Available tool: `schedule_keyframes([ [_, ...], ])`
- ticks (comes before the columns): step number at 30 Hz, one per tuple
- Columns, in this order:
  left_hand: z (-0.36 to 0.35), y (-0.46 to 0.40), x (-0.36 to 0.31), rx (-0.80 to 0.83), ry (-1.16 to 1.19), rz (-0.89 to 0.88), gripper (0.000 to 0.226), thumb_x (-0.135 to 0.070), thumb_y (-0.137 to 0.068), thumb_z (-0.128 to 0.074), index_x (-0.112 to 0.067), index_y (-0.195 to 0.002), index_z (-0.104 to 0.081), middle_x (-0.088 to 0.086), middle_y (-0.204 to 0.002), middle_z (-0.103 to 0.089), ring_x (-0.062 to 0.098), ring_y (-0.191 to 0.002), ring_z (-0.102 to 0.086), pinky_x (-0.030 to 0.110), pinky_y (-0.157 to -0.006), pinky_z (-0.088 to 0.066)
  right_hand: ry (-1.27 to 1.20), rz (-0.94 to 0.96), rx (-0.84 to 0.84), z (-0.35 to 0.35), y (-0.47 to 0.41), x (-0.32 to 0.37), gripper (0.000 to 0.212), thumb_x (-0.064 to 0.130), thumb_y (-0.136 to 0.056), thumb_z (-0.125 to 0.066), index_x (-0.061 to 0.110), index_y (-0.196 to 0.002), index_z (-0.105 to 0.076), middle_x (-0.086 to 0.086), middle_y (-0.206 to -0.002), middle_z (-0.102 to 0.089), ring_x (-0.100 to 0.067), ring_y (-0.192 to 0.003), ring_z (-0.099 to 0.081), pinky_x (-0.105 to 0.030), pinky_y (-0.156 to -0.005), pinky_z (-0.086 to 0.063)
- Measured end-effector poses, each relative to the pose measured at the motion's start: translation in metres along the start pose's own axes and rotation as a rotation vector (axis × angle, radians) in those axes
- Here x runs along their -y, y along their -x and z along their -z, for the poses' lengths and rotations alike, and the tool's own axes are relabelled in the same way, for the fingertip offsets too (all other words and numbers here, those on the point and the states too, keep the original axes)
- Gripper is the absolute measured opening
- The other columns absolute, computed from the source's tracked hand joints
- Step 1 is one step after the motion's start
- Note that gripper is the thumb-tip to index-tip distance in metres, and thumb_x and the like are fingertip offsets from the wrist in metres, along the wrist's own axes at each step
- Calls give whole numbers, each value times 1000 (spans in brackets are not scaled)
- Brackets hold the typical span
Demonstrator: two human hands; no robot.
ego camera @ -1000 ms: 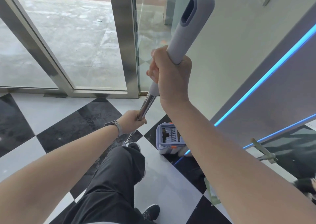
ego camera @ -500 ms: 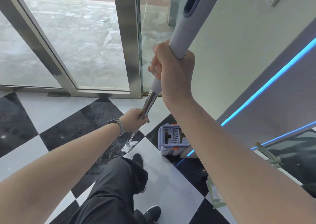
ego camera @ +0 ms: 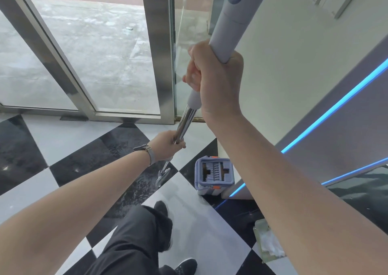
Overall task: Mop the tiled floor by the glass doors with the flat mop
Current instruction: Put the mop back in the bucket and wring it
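Mid-stroke in the mopping, by the look of it.

Far left: glass doors (ego camera: 88,50) in steel frames, shut along the far edge of the floor (ego camera: 69,136), a checkerboard of black and white tiles. Wet sheen and speckling on the black tile just ahead of the feet; dry or wet elsewhere, cannot tell.

Left hand (ego camera: 165,143) closed round the bare metal pole, low down, a watch (ego camera: 147,153) on that wrist. Below it the mop head (ego camera: 162,176), tilted on one edge at the seam between a black tile and a white one, near the shoe (ego camera: 161,209), apparently not lying flat on the floor.

Further right, right hand (ego camera: 216,79) closed round the grey handle of the mop (ego camera: 228,22), high up, pole running steeply down towards the left hand.

Right again: wringer bucket (ego camera: 214,175) standing by the foot of the wall (ego camera: 294,75), close to the mop head but not touching. A pale green tray (ego camera: 266,243) at the lower right.

Next move, as a guess: lowering the head flat onto the tiles and pushing towards the door threshold, or a dip into the bucket first, which would call for lifting and lining the head up with the slot.
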State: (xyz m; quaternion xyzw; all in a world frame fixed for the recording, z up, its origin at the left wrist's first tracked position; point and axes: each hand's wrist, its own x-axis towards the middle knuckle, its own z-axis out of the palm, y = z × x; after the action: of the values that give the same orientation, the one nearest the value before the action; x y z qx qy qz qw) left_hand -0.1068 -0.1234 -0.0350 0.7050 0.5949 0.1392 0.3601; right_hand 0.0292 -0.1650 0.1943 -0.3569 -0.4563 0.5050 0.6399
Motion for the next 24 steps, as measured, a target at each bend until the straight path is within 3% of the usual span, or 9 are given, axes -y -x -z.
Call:
schedule_keyframes([
  [6,0,-6,-8,28,-52,-53,17,-30,-93,-56,-18,-84,-64,-10,-90,-74,14,-85,-69,40,-84,-55,10,-9,2,5,-7,8,32,3,-69,-55,14,-42,-41,0,-43,-32,-17,-44,-26,-36,-57,-33],
  [10,1,-9,-6,59,-69,-77,17,-32,-93,-56,-23,-80,-63,-12,-87,-75,12,-82,-70,39,-81,-56,2,-27,-6,9,-10,7,32,0,-71,-54,14,-44,-45,-1,-44,-32,-16,-44,-26,-34,-54,-31],
  [15,15,-17,-9,57,-161,-122,28,-48,-90,-53,-31,-70,-60,-11,-78,-74,11,-71,-69,38,-72,-57,15,11,30,8,-20,16,32,2,-71,-54,16,-43,-45,1,-41,-33,-17,-43,-25,-29,-50,-27],
  [18,28,-24,-19,38,-244,-174,43,-62,-84,-47,-23,-73,-63,-6,-72,-72,14,-64,-67,39,-66,-57,26,53,104,4,-27,32,41,2,-72,-52,24,-38,-45,3,-39,-33,-18,-42,-25,-26,-50,-27],
  [21,38,-29,-30,44,-288,-240,42,-60,-83,-53,-20,-73,-61,-3,-67,-69,18,-61,-65,38,-63,-56,56,66,169,-2,-28,47,42,2,-72,-51,25,-37,-48,6,-39,-35,-18,-43,-28,-20,-46,-29],
  [24,45,-31,-37,48,-314,-280,50,-68,-75,-47,-21,-72,-61,-2,-64,-67,17,-59,-64,38,-60,-56,76,73,213,-10,-28,54,42,0,-72,-49,26,-39,-45,4,-41,-34,-17,-44,-26,-21,-46,-26],
])
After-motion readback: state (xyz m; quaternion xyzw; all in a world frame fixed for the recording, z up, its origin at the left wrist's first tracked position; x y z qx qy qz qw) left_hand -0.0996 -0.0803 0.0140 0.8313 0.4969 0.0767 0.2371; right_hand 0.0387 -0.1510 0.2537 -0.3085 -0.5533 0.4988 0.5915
